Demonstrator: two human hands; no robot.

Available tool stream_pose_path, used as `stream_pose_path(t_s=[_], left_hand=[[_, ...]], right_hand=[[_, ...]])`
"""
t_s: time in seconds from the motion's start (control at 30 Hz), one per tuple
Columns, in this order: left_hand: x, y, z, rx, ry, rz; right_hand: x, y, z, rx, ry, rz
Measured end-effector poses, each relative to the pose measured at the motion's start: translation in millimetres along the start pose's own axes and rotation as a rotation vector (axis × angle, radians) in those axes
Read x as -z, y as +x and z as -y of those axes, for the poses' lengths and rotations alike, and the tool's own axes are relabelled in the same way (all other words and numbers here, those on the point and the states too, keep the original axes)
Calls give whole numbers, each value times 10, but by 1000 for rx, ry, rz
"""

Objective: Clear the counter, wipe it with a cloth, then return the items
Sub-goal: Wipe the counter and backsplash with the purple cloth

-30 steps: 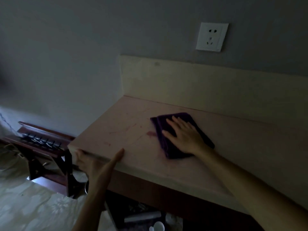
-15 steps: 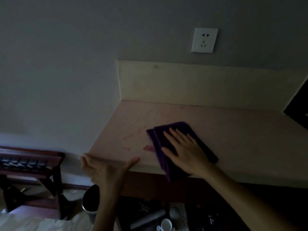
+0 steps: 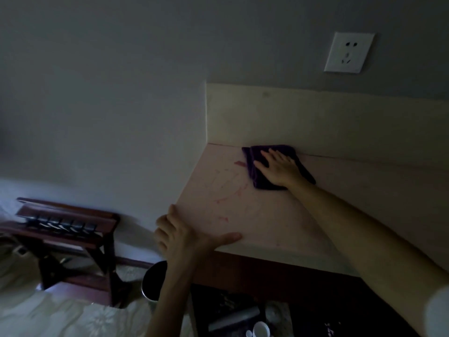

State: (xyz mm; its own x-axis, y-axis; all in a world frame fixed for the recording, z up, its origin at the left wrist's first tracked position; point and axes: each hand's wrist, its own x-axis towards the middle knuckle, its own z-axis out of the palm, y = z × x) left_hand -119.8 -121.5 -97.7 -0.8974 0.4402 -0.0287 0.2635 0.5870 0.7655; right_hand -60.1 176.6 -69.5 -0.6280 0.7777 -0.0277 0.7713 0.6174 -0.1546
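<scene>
A folded purple cloth (image 3: 258, 177) lies on the pale pink counter (image 3: 279, 222), pushed up against the back splash near the left corner. My right hand (image 3: 279, 170) presses flat on the cloth with fingers spread. Faint red streaks mark the counter to the left of the cloth. My left hand (image 3: 184, 237) grips the counter's front left corner, thumb lying along the top edge, fingers over the side.
A white wall socket (image 3: 348, 52) sits above the cream back splash (image 3: 315, 122). A dark wooden rack (image 3: 70, 229) stands on the floor to the left. A dark bin (image 3: 155, 280) is under the corner. A tray with a bottle and white cups (image 3: 245, 319) lies below the counter.
My right hand has pushed the cloth from the front middle of the counter to the back wall. My left hand has come down onto the counter's front left corner.
</scene>
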Motion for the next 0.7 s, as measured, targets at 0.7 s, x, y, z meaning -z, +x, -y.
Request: stream_pose_path(t_s=[0.7], left_hand=[[329,385,222,-452,299,214]], right_hand=[[-101,-1314,393,316,-6,24]])
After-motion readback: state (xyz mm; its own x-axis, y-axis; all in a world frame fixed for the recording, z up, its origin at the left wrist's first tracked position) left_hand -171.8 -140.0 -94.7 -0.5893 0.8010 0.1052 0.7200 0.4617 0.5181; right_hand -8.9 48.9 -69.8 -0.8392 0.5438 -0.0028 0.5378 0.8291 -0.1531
